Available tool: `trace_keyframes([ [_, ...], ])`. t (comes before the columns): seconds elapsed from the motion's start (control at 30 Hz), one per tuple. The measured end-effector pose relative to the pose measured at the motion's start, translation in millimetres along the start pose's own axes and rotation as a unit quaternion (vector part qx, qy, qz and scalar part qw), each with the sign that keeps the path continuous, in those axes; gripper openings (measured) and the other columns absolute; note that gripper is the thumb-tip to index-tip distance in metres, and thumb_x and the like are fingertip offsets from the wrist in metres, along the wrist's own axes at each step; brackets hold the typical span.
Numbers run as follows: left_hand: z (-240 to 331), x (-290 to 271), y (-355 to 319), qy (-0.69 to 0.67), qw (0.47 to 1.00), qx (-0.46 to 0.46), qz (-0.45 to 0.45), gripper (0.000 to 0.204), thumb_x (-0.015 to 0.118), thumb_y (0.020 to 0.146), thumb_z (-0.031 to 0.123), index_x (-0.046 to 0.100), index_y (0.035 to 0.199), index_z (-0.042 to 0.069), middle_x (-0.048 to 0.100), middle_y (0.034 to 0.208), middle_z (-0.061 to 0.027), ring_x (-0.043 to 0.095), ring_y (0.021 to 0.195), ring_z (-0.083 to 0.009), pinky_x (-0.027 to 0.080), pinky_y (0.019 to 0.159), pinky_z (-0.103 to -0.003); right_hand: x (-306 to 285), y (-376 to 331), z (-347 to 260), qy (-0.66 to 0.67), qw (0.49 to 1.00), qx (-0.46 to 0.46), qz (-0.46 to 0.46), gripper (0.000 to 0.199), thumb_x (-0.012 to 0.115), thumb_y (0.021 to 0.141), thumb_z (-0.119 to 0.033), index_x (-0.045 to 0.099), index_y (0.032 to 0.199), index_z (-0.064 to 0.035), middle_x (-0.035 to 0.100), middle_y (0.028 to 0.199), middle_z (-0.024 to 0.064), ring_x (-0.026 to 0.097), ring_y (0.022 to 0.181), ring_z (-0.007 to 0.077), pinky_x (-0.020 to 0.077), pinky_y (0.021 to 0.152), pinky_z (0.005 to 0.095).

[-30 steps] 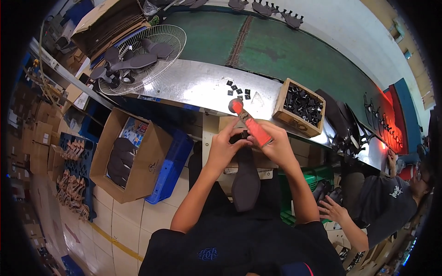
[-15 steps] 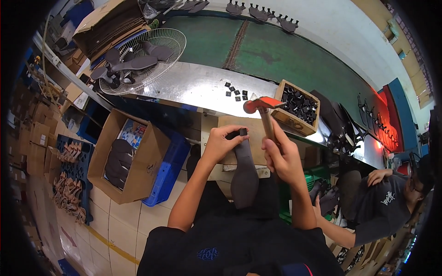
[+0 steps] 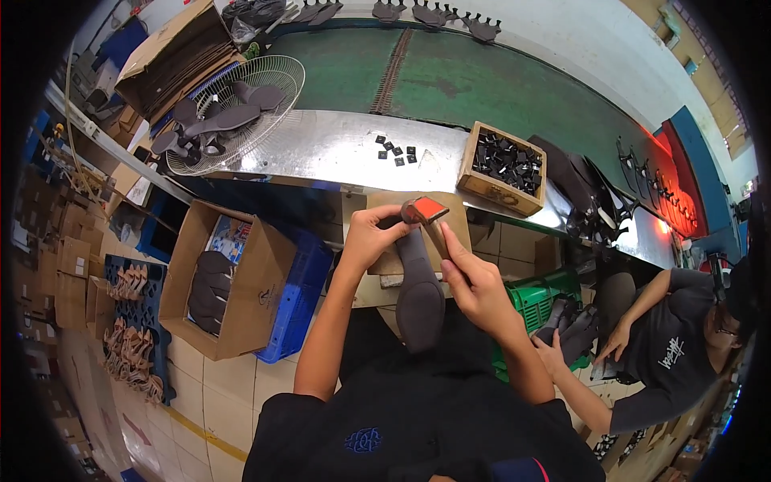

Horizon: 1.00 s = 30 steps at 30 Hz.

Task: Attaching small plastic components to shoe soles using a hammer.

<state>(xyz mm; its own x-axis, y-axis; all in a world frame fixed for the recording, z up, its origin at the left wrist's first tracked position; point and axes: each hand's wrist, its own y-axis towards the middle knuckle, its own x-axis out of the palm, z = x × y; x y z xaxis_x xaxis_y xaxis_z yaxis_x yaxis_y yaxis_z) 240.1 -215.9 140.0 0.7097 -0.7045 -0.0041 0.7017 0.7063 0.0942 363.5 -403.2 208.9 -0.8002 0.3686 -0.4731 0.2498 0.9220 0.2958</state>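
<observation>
My left hand (image 3: 373,235) is closed around the heel end of a dark grey shoe sole (image 3: 420,309), whose wide forepart points back toward me. In my right hand (image 3: 480,291) is the wooden handle of a hammer (image 3: 434,233) with a red head. The hammer head is down at the heel end, right beside my left fingertips, and it hides that end of the sole. Under the heel end lies a tan work board (image 3: 385,265). Several small black square pieces (image 3: 399,161) are scattered on the metal bench beyond my hands.
A wooden box (image 3: 507,183) of black pieces stands on the metal bench (image 3: 321,145), behind it a green conveyor belt (image 3: 474,88). A wire basket (image 3: 269,120) of soles sits left. On the floor are a cardboard box (image 3: 265,297) and green crate (image 3: 542,305). A co-worker (image 3: 675,337) sits right.
My right hand has swung the hammer down, bringing its head from raised to the heel end of the sole. My left hand keeps its hold. The co-worker's upper hand has lowered.
</observation>
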Motion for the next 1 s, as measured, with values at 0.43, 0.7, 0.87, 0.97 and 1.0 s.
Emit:
trace_keyframes([
  [0.43, -22.7, -1.5, -14.0, 0.372, 0.927, 0.038, -0.006, 0.123, 0.078, 0.078, 0.052, 0.001, 0.161, 0.004, 0.049, 0.153, -0.0067, 0.024, 0.152, -0.0296, -0.008, 0.119, -0.061, 19.8, 2.3, 5.9, -0.043, 0.993, -0.099, 0.05, 0.052, 0.06, 0.094, 0.002, 0.049, 0.145, 0.0003, 0.064, 0.082, 0.0159, 0.064, 0.072, 0.0181, 0.0505, 0.069, 0.0292],
  [0.7, -11.5, -0.5, -14.5, 0.389, 0.92, 0.012, -0.045, 0.135, 0.079, 0.076, 0.05, -0.018, 0.157, 0.002, 0.038, 0.161, -0.0013, 0.016, 0.155, -0.0289, -0.012, 0.118, -0.062, -18.7, -34.2, -19.5, -0.082, 0.972, -0.173, 0.137, 0.047, 0.054, 0.102, -0.007, 0.044, 0.145, 0.0069, 0.065, 0.079, 0.0116, 0.055, 0.053, 0.0099, 0.0449, 0.049, 0.0262],
  [0.87, -17.7, 0.5, -30.4, 0.411, 0.91, 0.053, -0.028, 0.072, 0.076, 0.082, 0.042, 0.052, 0.147, 0.022, 0.051, 0.151, -0.0067, 0.026, 0.152, -0.0293, -0.009, 0.117, -0.065, -4.7, -3.6, -6.7, -0.075, 0.988, -0.105, 0.083, 0.046, 0.057, 0.099, -0.002, 0.047, 0.142, 0.0077, 0.061, 0.078, 0.0153, 0.059, 0.063, 0.0151, 0.0494, 0.061, 0.0292],
  [0.97, -5.9, 2.4, -32.2, 0.386, 0.912, 0.141, 0.004, 0.043, 0.071, 0.089, 0.027, 0.066, 0.128, 0.01, 0.068, 0.128, -0.0114, 0.042, 0.144, -0.0312, 0.002, 0.118, -0.063, -16.7, -5.0, -3.2, -0.086, 0.985, -0.099, 0.111, 0.048, 0.059, 0.098, -0.002, 0.046, 0.144, 0.0065, 0.06, 0.077, 0.0133, 0.058, 0.063, 0.015, 0.0498, 0.061, 0.0287],
  [1.0, 0.3, 6.6, -41.0, 0.331, 0.927, 0.177, 0.012, 0.026, 0.068, 0.09, 0.011, 0.071, 0.115, 0.005, 0.073, 0.118, -0.0102, 0.06, 0.126, -0.0304, 0.032, 0.114, -0.053, -18.6, -2.0, -2.1, -0.103, 0.981, -0.109, 0.121, 0.048, 0.059, 0.098, -0.002, 0.047, 0.144, 0.0066, 0.061, 0.078, 0.0139, 0.059, 0.064, 0.0156, 0.0497, 0.061, 0.0288],
])
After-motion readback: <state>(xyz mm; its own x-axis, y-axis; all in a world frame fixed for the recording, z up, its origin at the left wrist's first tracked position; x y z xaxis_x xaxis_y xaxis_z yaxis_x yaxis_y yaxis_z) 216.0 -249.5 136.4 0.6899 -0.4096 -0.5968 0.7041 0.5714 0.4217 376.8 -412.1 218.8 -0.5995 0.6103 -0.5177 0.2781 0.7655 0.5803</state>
